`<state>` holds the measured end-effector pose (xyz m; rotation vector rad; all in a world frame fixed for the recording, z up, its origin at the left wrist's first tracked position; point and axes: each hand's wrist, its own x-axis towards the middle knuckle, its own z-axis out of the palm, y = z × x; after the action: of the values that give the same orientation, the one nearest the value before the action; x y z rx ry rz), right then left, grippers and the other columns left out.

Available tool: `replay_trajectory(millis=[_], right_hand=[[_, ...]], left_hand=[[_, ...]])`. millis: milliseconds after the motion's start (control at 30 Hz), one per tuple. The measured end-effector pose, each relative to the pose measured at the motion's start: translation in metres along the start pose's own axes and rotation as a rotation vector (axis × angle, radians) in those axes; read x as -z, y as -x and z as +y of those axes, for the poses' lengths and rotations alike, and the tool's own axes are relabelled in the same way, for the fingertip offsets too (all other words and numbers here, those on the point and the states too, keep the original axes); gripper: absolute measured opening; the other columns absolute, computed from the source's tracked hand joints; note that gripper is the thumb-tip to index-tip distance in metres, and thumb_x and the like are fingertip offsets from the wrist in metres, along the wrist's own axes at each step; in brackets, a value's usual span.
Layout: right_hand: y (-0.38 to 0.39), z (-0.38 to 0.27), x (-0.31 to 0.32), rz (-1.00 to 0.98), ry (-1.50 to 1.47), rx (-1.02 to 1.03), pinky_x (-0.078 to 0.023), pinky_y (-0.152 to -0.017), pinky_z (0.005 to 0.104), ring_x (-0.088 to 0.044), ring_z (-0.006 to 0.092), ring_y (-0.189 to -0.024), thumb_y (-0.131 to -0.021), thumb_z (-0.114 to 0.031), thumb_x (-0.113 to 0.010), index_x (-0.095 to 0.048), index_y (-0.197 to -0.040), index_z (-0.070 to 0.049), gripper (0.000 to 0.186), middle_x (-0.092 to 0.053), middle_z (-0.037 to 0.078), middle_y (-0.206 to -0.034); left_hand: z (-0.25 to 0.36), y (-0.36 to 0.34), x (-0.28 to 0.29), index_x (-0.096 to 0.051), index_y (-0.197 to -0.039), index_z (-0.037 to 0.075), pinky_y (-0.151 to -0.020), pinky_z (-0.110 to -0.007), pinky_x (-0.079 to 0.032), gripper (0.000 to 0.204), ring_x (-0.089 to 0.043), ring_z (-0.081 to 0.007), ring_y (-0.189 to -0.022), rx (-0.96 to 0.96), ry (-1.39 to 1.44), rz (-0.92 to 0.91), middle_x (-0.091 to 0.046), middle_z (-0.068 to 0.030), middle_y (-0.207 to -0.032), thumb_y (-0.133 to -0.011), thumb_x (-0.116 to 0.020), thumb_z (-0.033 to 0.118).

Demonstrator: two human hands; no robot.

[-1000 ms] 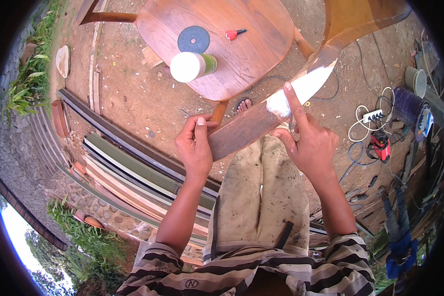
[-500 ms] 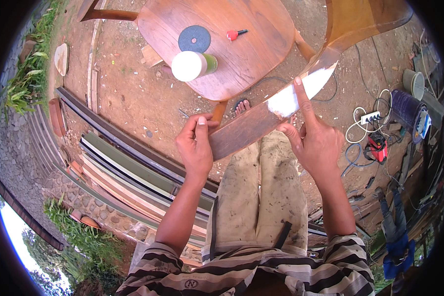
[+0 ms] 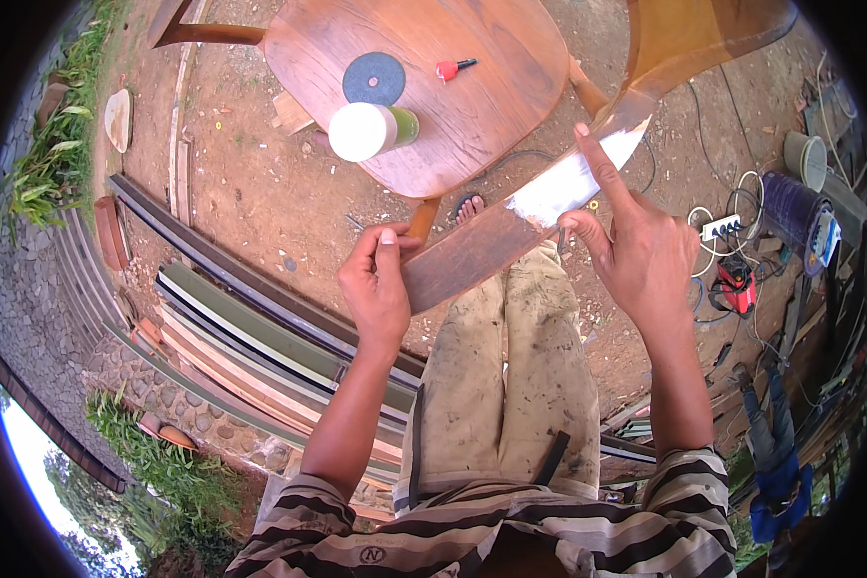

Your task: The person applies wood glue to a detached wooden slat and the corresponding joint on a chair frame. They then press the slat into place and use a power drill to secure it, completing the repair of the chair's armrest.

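A curved brown wooden chair part (image 3: 472, 252) slants across in front of me, with a smooth white patch (image 3: 553, 189) of filler or paint on its upper face. Its lower left end is gripped by my left hand (image 3: 376, 289), thumb up and fingers curled around the edge. Over the patch, my right hand (image 3: 645, 255) stretches out its index finger, the tip at the wood's far edge. The right thumb is apart from that finger, close to the near edge. A small dark sliver shows under the thumb tip; I cannot tell what it is.
A wooden chair seat (image 3: 472, 116) ahead carries a white-topped green can (image 3: 364, 132), a grey abrasive disc (image 3: 374, 79) and a small red bottle with a black cap (image 3: 447, 70). Long boards (image 3: 250, 337) lie left. A power strip (image 3: 721, 228), cables and a red tool (image 3: 737, 287) are right.
My right hand has shifted right and toward me, its thumb drawing back from the white patch toward the near edge. The chair part has moved slightly left in view, still in my left hand.
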<state>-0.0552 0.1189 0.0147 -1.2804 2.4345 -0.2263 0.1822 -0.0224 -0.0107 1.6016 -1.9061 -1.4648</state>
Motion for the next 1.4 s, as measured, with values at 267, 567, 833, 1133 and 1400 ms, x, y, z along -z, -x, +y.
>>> replay_trajectory(millis=[267, 567, 833, 1133, 1400], right_hand=[[0.018, -0.031, -0.005, -0.063, 0.027, 0.218, -0.046, -0.042, 0.0423, -0.065, 0.0268, -0.049, -0.093, -0.074, -0.049, -0.041, -0.161, -0.035, 0.078, -0.060, 0.007, -0.059], [-0.002, -0.001, 0.007, -0.009, 0.000, 0.022, -0.043, -0.044, 0.0401, -0.061, 0.0253, -0.046, -0.091, -0.075, -0.051, -0.038, -0.162, -0.038, 0.081, -0.060, 0.005, -0.064], [0.012, 0.009, 0.001, -0.096, 0.093, 0.184, -0.044, -0.041, 0.0382, -0.062, 0.0220, -0.046, -0.092, -0.071, -0.051, -0.032, -0.163, -0.045, 0.078, -0.060, 0.006, -0.066], [0.009, 0.011, 0.008, -0.108, 0.018, 0.114, -0.044, -0.045, 0.0413, -0.063, 0.0265, -0.051, -0.092, -0.074, -0.047, -0.037, -0.162, -0.042, 0.077, -0.061, 0.006, -0.069], [0.000, 0.031, -0.007, 0.053, 0.045, 0.058, -0.045, -0.041, 0.0388, -0.060, 0.0204, -0.046, -0.092, -0.075, -0.046, -0.036, -0.161, -0.046, 0.076, -0.059, 0.005, -0.067]], left_hand=[[0.000, 0.000, 0.000, -0.070, -0.107, -0.006, -0.081, -0.031, -0.053, 0.036, -0.069, -0.0152, -0.083, 0.005, -0.010, 0.006, -0.075, -0.0125, -0.086, -0.110, -0.048, 0.023], [0.000, 0.000, 0.001, -0.070, -0.108, -0.006, -0.082, -0.031, -0.055, 0.030, -0.069, -0.0149, -0.085, 0.007, 0.038, 0.001, -0.075, -0.0131, -0.088, -0.109, -0.051, 0.017], [-0.004, 0.001, 0.004, -0.070, -0.109, -0.006, -0.082, -0.031, -0.054, 0.031, -0.069, -0.0150, -0.085, 0.003, -0.026, -0.010, -0.075, -0.0123, -0.088, -0.110, -0.050, 0.018], [-0.001, 0.000, 0.002, -0.070, -0.108, -0.006, -0.079, -0.031, -0.053, 0.032, -0.068, -0.0148, -0.083, -0.003, -0.013, -0.010, -0.075, -0.0124, -0.086, -0.110, -0.050, 0.019], [0.001, 0.000, 0.002, -0.069, -0.108, -0.007, -0.080, -0.031, -0.052, 0.032, -0.068, -0.0152, -0.082, 0.004, -0.035, -0.002, -0.074, -0.0128, -0.086, -0.109, -0.049, 0.018]])
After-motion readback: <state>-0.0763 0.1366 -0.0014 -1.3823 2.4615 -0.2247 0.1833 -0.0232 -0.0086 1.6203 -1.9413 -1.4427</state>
